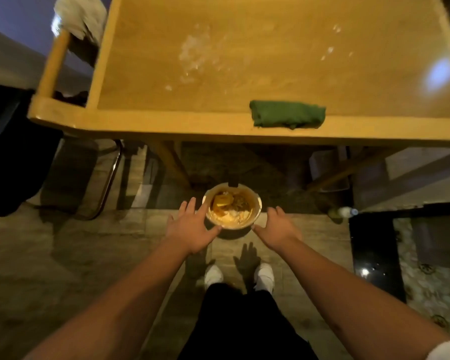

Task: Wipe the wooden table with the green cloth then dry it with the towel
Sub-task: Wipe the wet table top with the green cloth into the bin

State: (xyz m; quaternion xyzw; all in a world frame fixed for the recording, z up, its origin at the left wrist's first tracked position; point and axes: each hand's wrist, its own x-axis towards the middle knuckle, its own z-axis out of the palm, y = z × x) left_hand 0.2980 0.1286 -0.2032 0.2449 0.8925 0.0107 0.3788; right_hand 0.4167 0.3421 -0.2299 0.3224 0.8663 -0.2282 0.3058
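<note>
The wooden table (244, 61) fills the top of the view, with white smears and droplets (195, 55) near its middle. A folded green cloth (287, 114) lies on the table's near edge, right of centre. A white towel (76, 15) hangs over a chair back at the far left. Below the table, on the floor, stands a round bin (255, 203) holding food scraps. My left hand (192, 229) and my right hand (278, 227) are spread on either side of the bin, fingers straight, holding nothing.
A wooden chair (52, 63) stands at the table's left side. A dark garment (13, 152) hangs at the far left. A plastic bottle (344, 211) lies on the floor to the right, beside a dark glossy cabinet (374, 255). My white shoes (264, 276) stand on the tiled floor.
</note>
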